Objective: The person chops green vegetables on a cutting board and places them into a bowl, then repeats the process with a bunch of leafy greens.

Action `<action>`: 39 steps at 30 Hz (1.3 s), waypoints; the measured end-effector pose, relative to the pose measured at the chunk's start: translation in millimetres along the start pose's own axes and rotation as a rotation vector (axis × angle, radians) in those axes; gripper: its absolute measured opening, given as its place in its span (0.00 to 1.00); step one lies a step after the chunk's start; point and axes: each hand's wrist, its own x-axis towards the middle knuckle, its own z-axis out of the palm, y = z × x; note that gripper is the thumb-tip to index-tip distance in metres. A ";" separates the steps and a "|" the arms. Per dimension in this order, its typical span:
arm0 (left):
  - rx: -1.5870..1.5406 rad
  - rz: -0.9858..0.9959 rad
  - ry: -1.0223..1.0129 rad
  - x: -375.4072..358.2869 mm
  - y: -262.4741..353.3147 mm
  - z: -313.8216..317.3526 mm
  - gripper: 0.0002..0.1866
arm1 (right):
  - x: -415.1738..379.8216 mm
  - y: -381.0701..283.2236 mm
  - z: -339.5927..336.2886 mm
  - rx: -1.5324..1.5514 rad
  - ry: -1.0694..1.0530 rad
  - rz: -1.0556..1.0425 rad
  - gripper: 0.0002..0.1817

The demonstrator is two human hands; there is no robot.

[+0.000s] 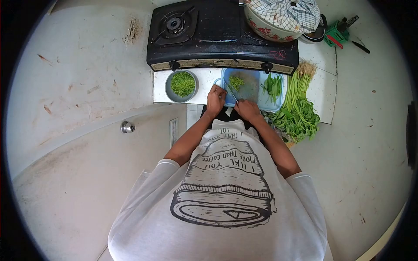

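Note:
My right hand [248,109] is closed around the handle of a knife [232,94], whose blade slants up and left over a blue cutting board [251,92]. At the board's left edge, my left hand [216,100] has its fingers curled close to the blade; whatever they grip is too small to make out. A small heap of finely chopped greens [236,81] lies just beyond the blade. Loose green leaves [272,86] rest on the board's right part. To the left stands a grey bowl [167,92] full of chopped greens [183,84].
A black two-burner stove [217,30] sits behind the board, bearing a flowered pot [270,32] with a checked cloth [285,15]. Long-stemmed leafy greens [298,98] lie along the right. Farther right are a green basket [334,34] and a knife [361,47]. A door knob [127,126] is at left.

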 end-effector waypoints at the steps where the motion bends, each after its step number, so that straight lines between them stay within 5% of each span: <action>1: -0.008 0.011 0.004 -0.4 -2.6 1.2 0.04 | 1.1 -0.2 0.1 0.016 0.014 0.012 0.23; 19: 0.015 0.016 -0.022 1.2 4.8 -4.6 0.05 | 4.1 -3.9 -2.2 0.033 -0.106 0.011 0.23; 39: -0.023 -0.004 -0.047 0.3 -7.3 -1.0 0.05 | 6.5 -9.1 3.9 -0.067 0.016 0.028 0.21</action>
